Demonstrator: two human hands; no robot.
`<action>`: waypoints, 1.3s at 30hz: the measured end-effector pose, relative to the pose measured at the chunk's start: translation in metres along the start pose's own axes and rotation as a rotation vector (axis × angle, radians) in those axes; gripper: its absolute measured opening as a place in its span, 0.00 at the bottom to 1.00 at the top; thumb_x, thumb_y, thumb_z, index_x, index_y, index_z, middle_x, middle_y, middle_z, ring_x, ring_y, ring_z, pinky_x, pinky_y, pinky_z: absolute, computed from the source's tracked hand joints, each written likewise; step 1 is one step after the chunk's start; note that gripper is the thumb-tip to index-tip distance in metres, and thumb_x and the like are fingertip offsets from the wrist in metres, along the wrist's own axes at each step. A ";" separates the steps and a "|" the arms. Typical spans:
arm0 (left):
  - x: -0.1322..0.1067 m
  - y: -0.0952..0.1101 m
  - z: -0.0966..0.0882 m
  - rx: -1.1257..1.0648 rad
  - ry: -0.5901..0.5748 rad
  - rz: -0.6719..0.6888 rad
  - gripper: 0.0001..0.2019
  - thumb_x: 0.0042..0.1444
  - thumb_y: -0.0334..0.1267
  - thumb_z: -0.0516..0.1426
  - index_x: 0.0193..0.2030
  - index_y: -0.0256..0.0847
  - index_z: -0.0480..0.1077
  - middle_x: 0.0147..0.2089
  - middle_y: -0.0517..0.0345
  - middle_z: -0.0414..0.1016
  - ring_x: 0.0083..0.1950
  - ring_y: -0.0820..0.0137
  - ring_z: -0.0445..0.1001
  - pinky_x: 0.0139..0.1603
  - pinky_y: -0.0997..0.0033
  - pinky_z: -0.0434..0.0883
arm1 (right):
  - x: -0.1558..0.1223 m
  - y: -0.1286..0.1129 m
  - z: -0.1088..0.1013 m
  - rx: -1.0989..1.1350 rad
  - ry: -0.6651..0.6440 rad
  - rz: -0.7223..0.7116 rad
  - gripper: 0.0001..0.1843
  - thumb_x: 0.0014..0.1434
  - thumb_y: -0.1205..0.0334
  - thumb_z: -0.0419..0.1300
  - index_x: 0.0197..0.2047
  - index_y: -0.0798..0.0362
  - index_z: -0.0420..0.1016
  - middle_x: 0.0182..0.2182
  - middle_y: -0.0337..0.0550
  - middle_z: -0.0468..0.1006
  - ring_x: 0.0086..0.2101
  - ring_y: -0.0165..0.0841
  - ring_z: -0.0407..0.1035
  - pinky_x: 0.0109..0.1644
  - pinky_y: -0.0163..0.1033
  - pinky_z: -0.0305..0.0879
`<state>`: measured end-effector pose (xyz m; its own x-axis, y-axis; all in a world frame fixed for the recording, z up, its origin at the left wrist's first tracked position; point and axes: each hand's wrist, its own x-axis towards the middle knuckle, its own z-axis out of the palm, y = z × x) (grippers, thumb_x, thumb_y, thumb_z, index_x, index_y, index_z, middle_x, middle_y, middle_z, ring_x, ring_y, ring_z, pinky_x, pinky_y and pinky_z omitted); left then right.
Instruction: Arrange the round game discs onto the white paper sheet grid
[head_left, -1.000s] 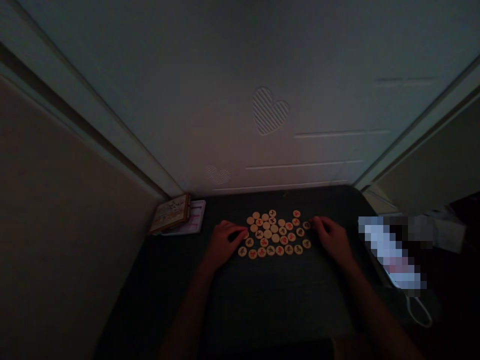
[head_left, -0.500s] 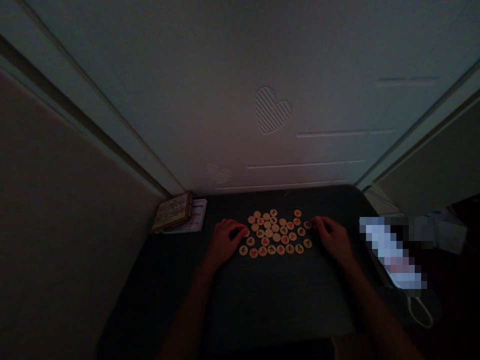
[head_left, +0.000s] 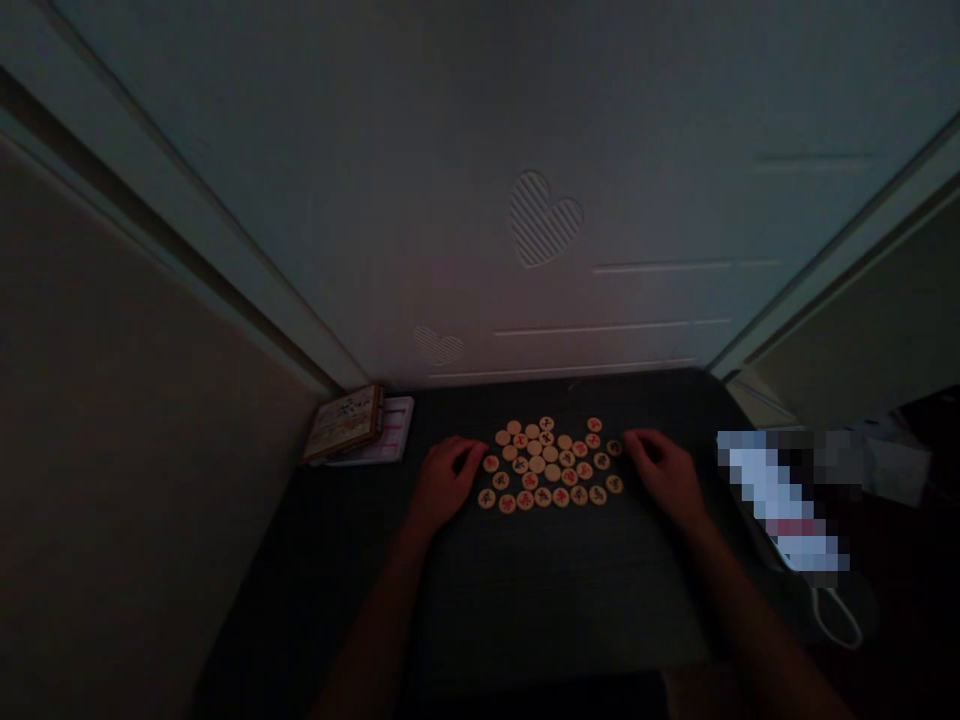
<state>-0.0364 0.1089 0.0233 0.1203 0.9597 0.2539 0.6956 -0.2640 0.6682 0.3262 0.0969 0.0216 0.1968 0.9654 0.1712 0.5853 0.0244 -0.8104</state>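
Many round wooden Chinese chess pieces (head_left: 543, 498) lie flat on the dark table, some with red or black characters up, others blank side up. Left of the group is my left hand (head_left: 450, 475), thumb and fingers drawn together in a loose pinch, with no piece visible in it. A red-marked piece (head_left: 491, 464) lies just below its fingertips, apart from them. My right hand (head_left: 664, 470) rests at the group's right side, thumb and forefinger curled together and seemingly holding nothing. Close to its fingertips is a black-marked piece (head_left: 614, 448). Dim light blurs finger detail.
At the table's back left, a patterned wooden box (head_left: 343, 422) lies over a white-framed item with pink lines (head_left: 394, 432). A white panel with embossed hearts (head_left: 544, 220) rises behind the dark table (head_left: 555, 590). On the right is a pixelated bright object (head_left: 784, 505) with a looped strap (head_left: 836, 618).
My left fingers have come off the red-marked piece at the left edge and moved slightly up, uncovering it. My right hand has barely shifted. The pieces keep their layout.
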 end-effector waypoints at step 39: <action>-0.001 -0.001 0.002 0.021 0.002 0.013 0.11 0.68 0.44 0.55 0.40 0.47 0.78 0.41 0.56 0.82 0.45 0.60 0.79 0.50 0.58 0.71 | -0.005 -0.086 0.042 -0.277 -0.435 -0.546 0.09 0.59 0.59 0.68 0.43 0.49 0.78 0.39 0.44 0.82 0.40 0.40 0.75 0.45 0.44 0.70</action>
<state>-0.0358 0.1083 0.0211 0.1278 0.9559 0.2643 0.7087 -0.2745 0.6499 0.2416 0.1012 0.0669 -0.4737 0.8515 0.2249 0.6986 0.5188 -0.4928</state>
